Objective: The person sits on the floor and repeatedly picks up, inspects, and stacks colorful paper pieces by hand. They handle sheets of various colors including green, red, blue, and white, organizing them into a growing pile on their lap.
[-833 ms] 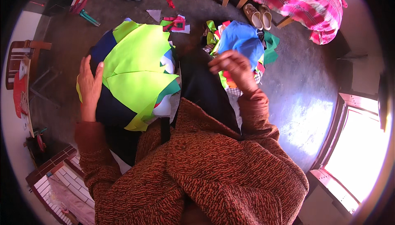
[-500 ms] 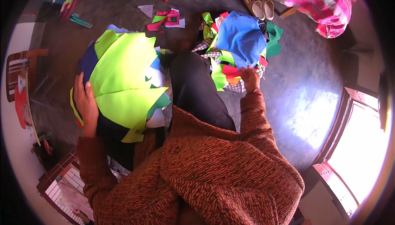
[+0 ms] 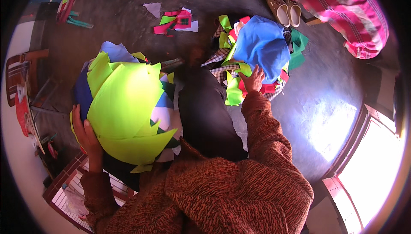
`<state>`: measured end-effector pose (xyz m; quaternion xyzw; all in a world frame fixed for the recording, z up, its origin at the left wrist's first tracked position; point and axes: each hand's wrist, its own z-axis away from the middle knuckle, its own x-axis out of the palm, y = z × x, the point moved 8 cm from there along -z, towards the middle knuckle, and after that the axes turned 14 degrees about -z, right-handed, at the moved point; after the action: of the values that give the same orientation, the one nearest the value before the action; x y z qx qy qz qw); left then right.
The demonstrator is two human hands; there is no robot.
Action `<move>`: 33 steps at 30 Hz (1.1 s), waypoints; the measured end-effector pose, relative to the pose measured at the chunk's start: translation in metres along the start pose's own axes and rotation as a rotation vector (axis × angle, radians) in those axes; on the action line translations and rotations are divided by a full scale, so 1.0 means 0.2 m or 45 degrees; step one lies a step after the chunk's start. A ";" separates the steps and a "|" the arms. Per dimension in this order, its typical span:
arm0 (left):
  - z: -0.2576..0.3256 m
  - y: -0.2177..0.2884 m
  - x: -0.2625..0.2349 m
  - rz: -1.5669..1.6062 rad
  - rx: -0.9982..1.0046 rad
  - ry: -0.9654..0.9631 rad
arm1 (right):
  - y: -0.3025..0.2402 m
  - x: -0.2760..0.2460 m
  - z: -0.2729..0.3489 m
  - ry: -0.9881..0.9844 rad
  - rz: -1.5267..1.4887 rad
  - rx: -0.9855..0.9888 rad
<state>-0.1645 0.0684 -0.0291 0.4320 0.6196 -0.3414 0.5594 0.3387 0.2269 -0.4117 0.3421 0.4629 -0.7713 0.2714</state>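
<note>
A big heap of fabric scraps sits on my left, topped by a neon yellow-green cloth [image 3: 126, 101] with jagged edges. My left hand [image 3: 87, 137] lies against the heap's left side, fingers stretched and open. A second pile of scraps stands on the floor to the right, with a blue cloth [image 3: 262, 48] over its top. My right hand [image 3: 253, 81] rests at the near edge of this blue cloth, fingers spread. Around that hand are neon green, red and checked scraps [image 3: 233, 93]. My dark-clothed leg [image 3: 207, 114] lies between the two heaps.
Small red and white scraps [image 3: 177, 21] and a grey piece [image 3: 153, 9] lie on the floor ahead. Tan clogs [image 3: 284, 9] stand beside a pink plaid cover [image 3: 325, 3] at the far right. A wooden chair [image 3: 25, 71] is at the left, and a bright doorway [image 3: 370, 170] at the right.
My right hand has shifted left along the blue cloth's near edge, its fingers now more spread. The left hand stays on the neon heap. The whole view has shifted slightly.
</note>
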 end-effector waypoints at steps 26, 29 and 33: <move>-0.02 0.01 0.00 0.062 -0.055 -0.037 | 0.13 -0.11 -0.34 -0.051 0.118 -0.271; -0.03 0.01 -0.01 0.044 -0.006 -0.017 | 0.11 -0.29 -0.36 0.098 0.085 -0.162; 0.00 0.01 -0.02 0.023 -0.029 -0.008 | -0.11 -0.52 -0.36 0.144 0.137 -0.262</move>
<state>-0.1638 0.0693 -0.0258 0.4301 0.6179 -0.3304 0.5693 0.4077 0.3121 -0.3434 0.3797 0.5351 -0.6837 0.3194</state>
